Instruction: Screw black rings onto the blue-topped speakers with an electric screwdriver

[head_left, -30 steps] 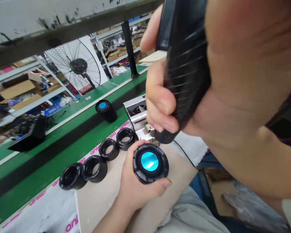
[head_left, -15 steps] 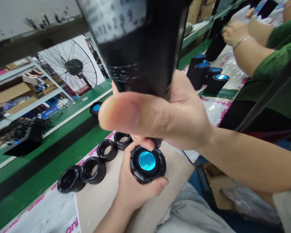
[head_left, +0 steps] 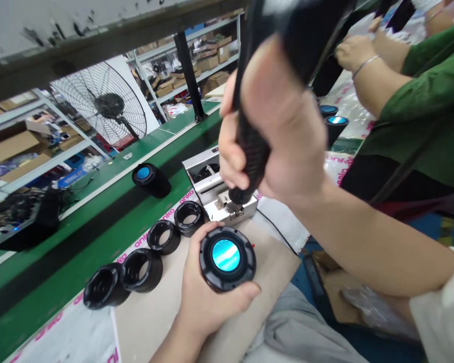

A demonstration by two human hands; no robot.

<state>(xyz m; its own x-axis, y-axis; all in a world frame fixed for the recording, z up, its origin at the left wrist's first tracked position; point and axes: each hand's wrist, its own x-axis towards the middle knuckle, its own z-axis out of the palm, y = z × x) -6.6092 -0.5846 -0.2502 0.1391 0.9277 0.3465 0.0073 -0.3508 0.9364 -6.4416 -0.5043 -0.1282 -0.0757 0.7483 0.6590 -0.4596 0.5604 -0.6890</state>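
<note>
In my right hand [head_left: 283, 131] is a black electric screwdriver [head_left: 255, 143], fingers wrapped round its ribbed lower grip. It points down and left, and its nose is over the front of a silver screw feeder [head_left: 208, 186]; I cannot tell whether the bit touches it. My left hand [head_left: 208, 297] grips a round black housing [head_left: 208, 257] from the side and below. A shiny blue disc [head_left: 226, 255] is set in the middle of its upward-facing end. Beside it stand several black rings [head_left: 142, 272] in a slanting row.
A black cylinder with a blue end [head_left: 157, 184] lies on the green conveyor belt [head_left: 79, 232]. The cardboard sheet [head_left: 155, 322] is under my left hand. A cable [head_left: 278, 232] runs from the feeder. At right are a co-worker's hands [head_left: 357, 53] and more blue-ended cylinders [head_left: 336, 123].
My right hand has moved away from the round housing, carrying the screwdriver up and right in view, its nose now at the screw feeder. The left hand still holds the housing.
</note>
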